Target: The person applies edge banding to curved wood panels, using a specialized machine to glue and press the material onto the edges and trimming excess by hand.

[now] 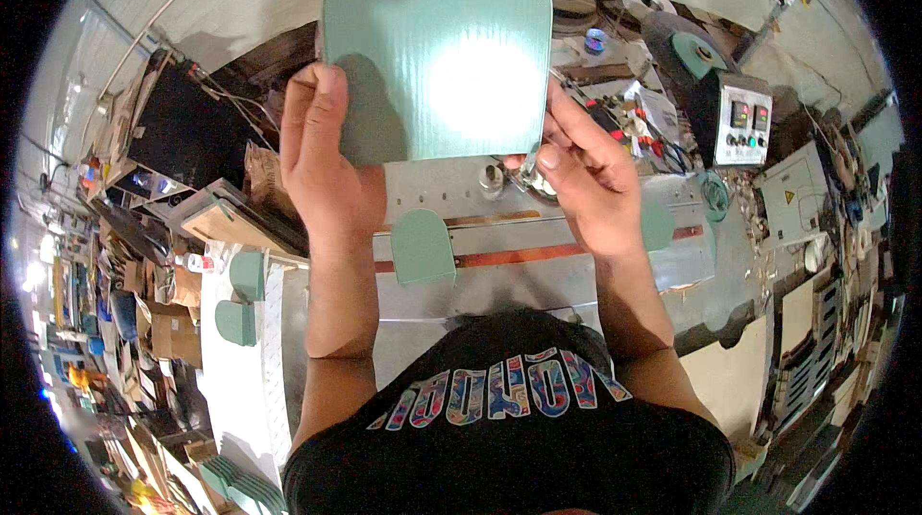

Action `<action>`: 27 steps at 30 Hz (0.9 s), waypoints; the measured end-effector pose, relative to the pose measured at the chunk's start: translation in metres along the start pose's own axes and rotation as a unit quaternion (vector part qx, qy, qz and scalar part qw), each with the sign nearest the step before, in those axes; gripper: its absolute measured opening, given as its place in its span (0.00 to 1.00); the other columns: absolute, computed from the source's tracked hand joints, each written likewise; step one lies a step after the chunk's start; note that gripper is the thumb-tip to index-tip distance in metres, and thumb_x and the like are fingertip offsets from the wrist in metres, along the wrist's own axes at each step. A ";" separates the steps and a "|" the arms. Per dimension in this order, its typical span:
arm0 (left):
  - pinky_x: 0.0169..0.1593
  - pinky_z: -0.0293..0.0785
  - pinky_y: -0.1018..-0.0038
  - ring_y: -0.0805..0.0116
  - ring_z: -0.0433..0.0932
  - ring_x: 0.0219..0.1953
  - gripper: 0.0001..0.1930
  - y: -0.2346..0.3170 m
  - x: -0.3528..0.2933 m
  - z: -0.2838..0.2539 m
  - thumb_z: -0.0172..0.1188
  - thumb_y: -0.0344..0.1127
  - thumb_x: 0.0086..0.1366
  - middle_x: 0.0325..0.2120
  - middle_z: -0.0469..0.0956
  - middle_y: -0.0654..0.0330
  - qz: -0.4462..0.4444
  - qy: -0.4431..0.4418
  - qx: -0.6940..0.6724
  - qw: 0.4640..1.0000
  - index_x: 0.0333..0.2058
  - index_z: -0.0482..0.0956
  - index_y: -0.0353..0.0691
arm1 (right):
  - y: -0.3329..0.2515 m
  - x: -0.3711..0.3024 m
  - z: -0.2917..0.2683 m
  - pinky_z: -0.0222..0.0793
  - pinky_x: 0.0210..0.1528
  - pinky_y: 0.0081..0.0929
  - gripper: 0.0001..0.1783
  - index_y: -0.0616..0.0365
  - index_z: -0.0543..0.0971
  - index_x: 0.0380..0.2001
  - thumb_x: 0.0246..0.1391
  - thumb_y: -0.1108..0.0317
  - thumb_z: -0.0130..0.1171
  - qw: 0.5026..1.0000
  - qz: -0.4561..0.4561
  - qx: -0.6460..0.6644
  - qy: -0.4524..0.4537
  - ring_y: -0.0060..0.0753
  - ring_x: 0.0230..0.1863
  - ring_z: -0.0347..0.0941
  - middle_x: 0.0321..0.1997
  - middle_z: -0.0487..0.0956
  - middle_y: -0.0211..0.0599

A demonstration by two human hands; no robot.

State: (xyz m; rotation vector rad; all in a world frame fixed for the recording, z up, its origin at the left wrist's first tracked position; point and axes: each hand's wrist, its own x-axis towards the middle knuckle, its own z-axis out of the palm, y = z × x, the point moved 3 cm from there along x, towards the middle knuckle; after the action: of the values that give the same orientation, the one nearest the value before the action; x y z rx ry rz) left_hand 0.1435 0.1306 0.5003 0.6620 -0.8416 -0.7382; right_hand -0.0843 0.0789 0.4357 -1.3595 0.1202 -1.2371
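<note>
Raised in front of me is a pale green, glossy panel (pixel 384 121) with a rounded far end and a straight near edge. A bright glare covers its right half. My left hand (pixel 331 164) grips its left edge, the fingers bent against the side. At its lower right corner my right hand (pixel 595 174) is closed, thumb and fingers pinching the edge. Something small and shiny by the right thumb is too unclear to name. Below, a similar green panel (pixel 423 246) lies on the metal workbench (pixel 538 289), and another green piece (pixel 657 225) shows beside my right forearm.
Two more green pieces (pixel 235 323) lie on the white table (pixel 223 400) at left, with a green stack (pixel 240 486) further down. A control box (pixel 741 121) with displays stands at far right. Tools and cables (pixel 639 121) clutter the bench's back.
</note>
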 end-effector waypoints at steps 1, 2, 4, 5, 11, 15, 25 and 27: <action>0.48 0.72 0.76 0.77 0.78 0.43 0.07 -0.002 -0.002 0.006 0.61 0.38 0.79 0.40 0.82 0.67 0.003 0.018 0.009 1.000 0.47 0.80 0.42 | -0.009 -0.001 -0.001 0.74 0.59 0.35 0.35 0.66 0.58 0.81 0.76 0.78 0.52 1.000 -0.018 0.016 -0.003 0.34 0.58 0.77 0.73 0.75 0.51; 0.48 0.72 0.76 0.76 0.78 0.43 0.07 -0.002 -0.004 0.014 0.61 0.37 0.79 0.40 0.82 0.67 0.006 0.037 0.018 0.999 0.47 0.80 0.41 | -0.016 -0.003 -0.008 0.74 0.62 0.37 0.34 0.67 0.57 0.81 0.75 0.80 0.49 0.998 -0.006 0.058 -0.037 0.34 0.60 0.76 0.75 0.74 0.52; 0.48 0.72 0.76 0.76 0.78 0.43 0.08 -0.004 -0.004 0.024 0.59 0.37 0.78 0.40 0.81 0.66 0.014 0.043 0.018 0.999 0.47 0.79 0.40 | -0.024 -0.005 -0.012 0.74 0.62 0.37 0.35 0.67 0.57 0.81 0.75 0.80 0.49 0.997 -0.023 0.055 -0.039 0.34 0.60 0.76 0.76 0.73 0.52; 0.48 0.72 0.76 0.75 0.78 0.43 0.08 -0.005 -0.005 0.029 0.58 0.37 0.78 0.40 0.81 0.66 0.017 0.047 0.017 0.999 0.47 0.79 0.40 | -0.027 -0.007 -0.013 0.73 0.63 0.37 0.35 0.66 0.56 0.81 0.75 0.81 0.49 0.997 -0.030 0.054 -0.041 0.34 0.60 0.75 0.76 0.73 0.52; 0.48 0.74 0.75 0.74 0.79 0.43 0.10 -0.016 0.000 0.035 0.59 0.38 0.76 0.41 0.81 0.64 0.059 -0.001 0.009 0.998 0.49 0.77 0.39 | -0.036 -0.014 -0.019 0.73 0.64 0.36 0.35 0.66 0.55 0.82 0.76 0.79 0.49 0.998 -0.065 -0.015 -0.022 0.32 0.59 0.76 0.76 0.73 0.49; 0.48 0.74 0.75 0.75 0.78 0.43 0.09 -0.017 0.000 0.040 0.60 0.36 0.75 0.41 0.81 0.64 0.067 -0.014 0.000 0.998 0.48 0.78 0.39 | -0.043 -0.014 -0.021 0.72 0.64 0.35 0.36 0.66 0.55 0.82 0.76 0.80 0.49 0.996 -0.080 -0.032 -0.028 0.31 0.58 0.76 0.75 0.74 0.48; 0.47 0.71 0.78 0.80 0.73 0.42 0.06 -0.028 -0.004 0.007 0.61 0.27 0.75 0.40 0.76 0.69 0.081 -0.019 0.096 0.992 0.47 0.76 0.42 | -0.010 -0.028 -0.025 0.74 0.66 0.35 0.31 0.70 0.68 0.75 0.71 0.78 0.56 0.987 -0.003 -0.124 0.105 0.36 0.62 0.80 0.69 0.80 0.49; 0.44 0.69 0.80 0.82 0.70 0.40 0.07 -0.051 -0.008 -0.004 0.60 0.26 0.79 0.38 0.73 0.72 0.056 -0.048 0.072 0.995 0.49 0.73 0.43 | -0.001 -0.036 -0.030 0.74 0.66 0.32 0.26 0.67 0.75 0.71 0.72 0.75 0.60 0.965 0.050 -0.188 0.176 0.31 0.62 0.81 0.66 0.83 0.44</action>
State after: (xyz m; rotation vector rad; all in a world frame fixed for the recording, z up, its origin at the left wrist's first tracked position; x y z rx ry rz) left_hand 0.1279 0.1085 0.4558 0.7060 -1.0190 -0.6143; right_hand -0.1208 0.0845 0.4068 -1.4184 0.6952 -1.4074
